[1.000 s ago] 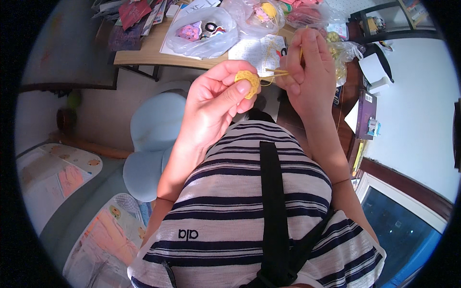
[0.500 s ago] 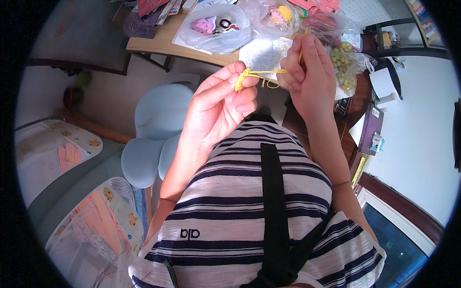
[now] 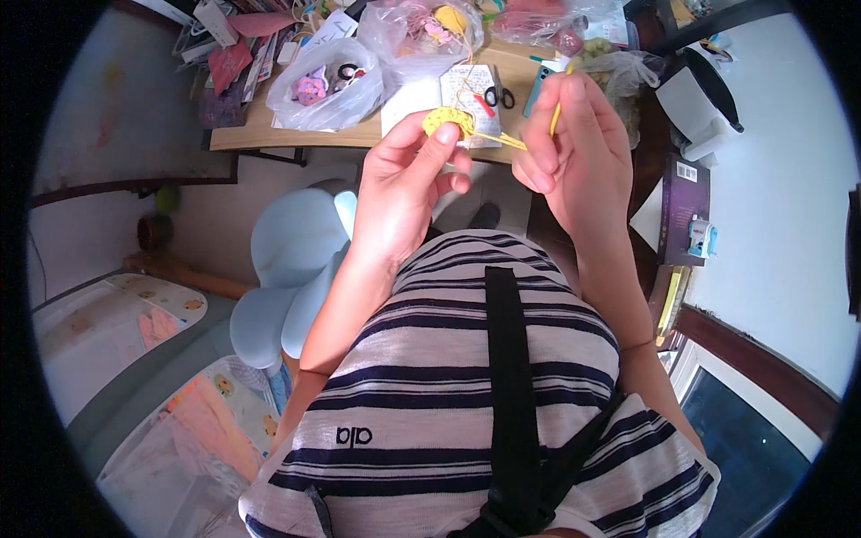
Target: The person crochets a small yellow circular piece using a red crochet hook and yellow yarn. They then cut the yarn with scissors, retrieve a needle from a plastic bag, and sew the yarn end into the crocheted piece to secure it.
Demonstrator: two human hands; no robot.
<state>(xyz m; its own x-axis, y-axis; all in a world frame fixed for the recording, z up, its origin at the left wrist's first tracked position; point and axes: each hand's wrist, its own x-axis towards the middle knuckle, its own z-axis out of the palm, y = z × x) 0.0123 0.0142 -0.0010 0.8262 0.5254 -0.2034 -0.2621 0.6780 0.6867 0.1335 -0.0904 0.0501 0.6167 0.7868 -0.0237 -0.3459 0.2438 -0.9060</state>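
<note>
My left hand (image 3: 401, 172) pinches a small, flat, rounded yellow crochet piece (image 3: 445, 117) between thumb and fingers, out in front of my chest. Strands of yellow yarn (image 3: 499, 139) stretch from its right edge across to my right hand (image 3: 581, 160), whose fingers are closed on them. Something thin and yellow also shows along the right fingers and pokes out above the fingertips; whether it is yarn or a tool's handle I cannot tell. A pale strand runs up from near the piece toward a ball of yellow yarn (image 3: 450, 19) in a clear plastic bag.
Beyond my hands stands a wooden desk (image 3: 345, 137) with a plastic bag (image 3: 310, 108) of small crafted items, a written sheet (image 3: 456, 83), black scissors (image 3: 500, 97) and a teal phone-like object (image 3: 536, 88). A light-blue chair (image 3: 296, 235) is at left, a purple box (image 3: 683, 208) at right.
The crochet piece has turned from edge-on to showing its flat face and moved slightly up. The strands now slope down to the right hand. My view has shifted, bringing more desk into sight.
</note>
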